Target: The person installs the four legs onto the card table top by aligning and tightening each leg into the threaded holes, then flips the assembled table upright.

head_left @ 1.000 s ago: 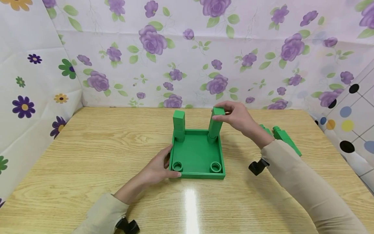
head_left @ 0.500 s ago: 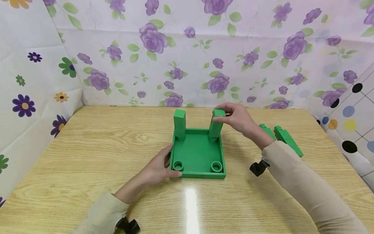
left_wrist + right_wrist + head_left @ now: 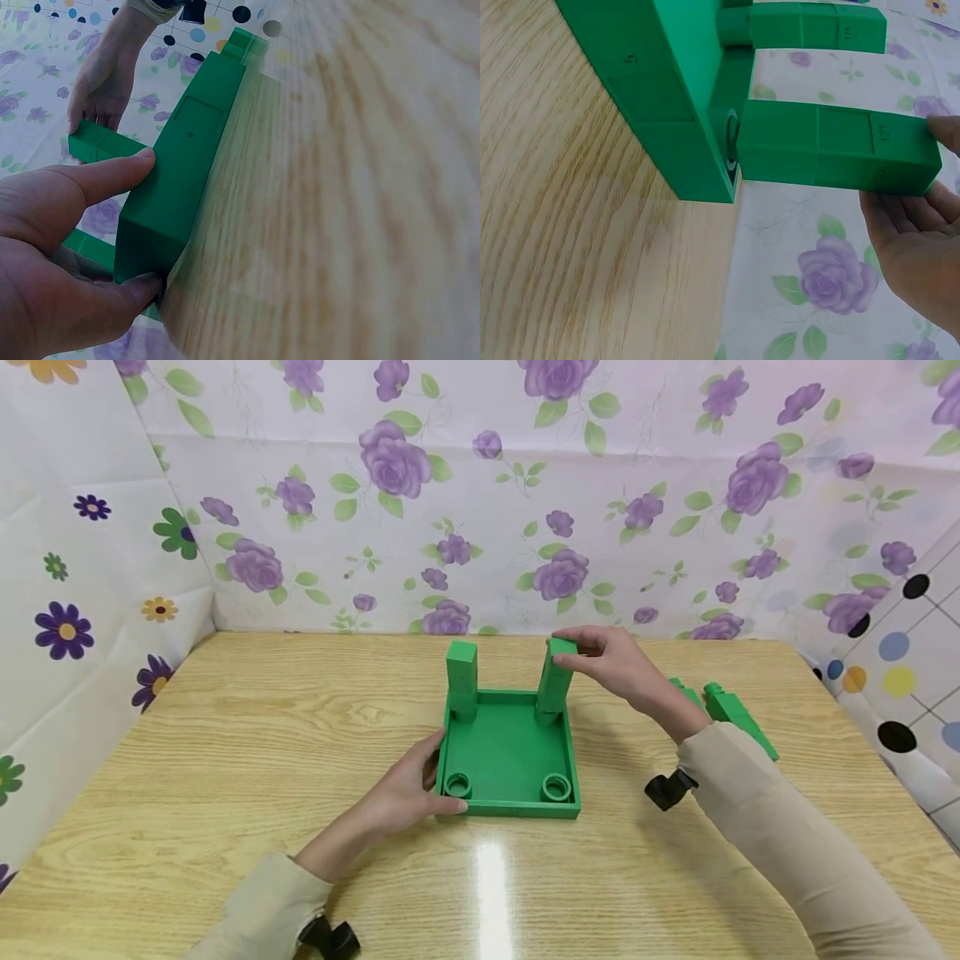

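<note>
Tray (image 3: 510, 747) on the table (image 3: 262, 735), short of its far edge; backdrop (image 3: 480, 435) behind that edge. Left post (image 3: 462, 677) upright at the tray's far left corner; right post (image 3: 553, 693) at the far right, its top between thumb and fingers of the right hand (image 3: 615, 664). One socket (image 3: 556, 788) in each near corner. Left hand (image 3: 405, 789) at the near left corner. Two loose posts (image 3: 738, 718) lie toward the table's far right corner.

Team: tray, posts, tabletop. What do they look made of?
Tray: likely moulded plastic, satin; uniform green, clean edges, numerals on its outer walls.
Posts: probably the same plastic, smooth; matching green, straight edges, numbers on the sides.
Tabletop: wood or wood-look laminate, can't tell which; grain pattern, and a bright glare streak suggests a glossy finish.
</note>
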The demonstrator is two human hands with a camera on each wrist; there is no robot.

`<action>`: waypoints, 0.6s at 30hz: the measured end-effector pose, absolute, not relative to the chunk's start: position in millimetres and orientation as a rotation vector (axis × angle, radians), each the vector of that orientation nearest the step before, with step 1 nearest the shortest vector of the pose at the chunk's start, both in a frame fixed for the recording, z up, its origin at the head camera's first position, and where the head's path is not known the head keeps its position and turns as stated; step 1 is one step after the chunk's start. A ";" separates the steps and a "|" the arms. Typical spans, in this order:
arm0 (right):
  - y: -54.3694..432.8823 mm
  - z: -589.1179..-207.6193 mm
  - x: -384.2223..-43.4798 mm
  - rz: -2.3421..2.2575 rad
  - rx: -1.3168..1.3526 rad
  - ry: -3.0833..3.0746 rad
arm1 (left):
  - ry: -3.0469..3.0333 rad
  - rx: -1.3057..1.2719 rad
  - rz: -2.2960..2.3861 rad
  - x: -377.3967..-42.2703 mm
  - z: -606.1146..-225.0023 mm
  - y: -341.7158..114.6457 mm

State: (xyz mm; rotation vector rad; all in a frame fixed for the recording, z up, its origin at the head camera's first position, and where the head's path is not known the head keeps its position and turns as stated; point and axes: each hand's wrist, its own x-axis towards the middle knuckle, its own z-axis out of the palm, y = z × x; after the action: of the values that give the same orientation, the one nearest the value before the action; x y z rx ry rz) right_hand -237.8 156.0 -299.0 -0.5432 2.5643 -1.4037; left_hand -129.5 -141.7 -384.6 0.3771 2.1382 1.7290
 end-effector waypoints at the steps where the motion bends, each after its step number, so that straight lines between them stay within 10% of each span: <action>1: 155.7 -298.7 -237.5 -1.406 -0.542 2.562 | 2.138 0.377 1.729 -129.5 -384.6 -141.8; 18: 147.8 -313.7 -235.9 -1.425 -0.614 2.766 | 2.122 0.385 1.741 -129.9 -383.3 -142.6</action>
State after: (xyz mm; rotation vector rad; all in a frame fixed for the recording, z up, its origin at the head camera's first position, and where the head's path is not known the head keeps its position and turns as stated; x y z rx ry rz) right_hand -235.9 147.8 -313.7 -0.6140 2.7657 -1.4245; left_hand -129.9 -142.6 -383.3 0.3853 2.1217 1.7412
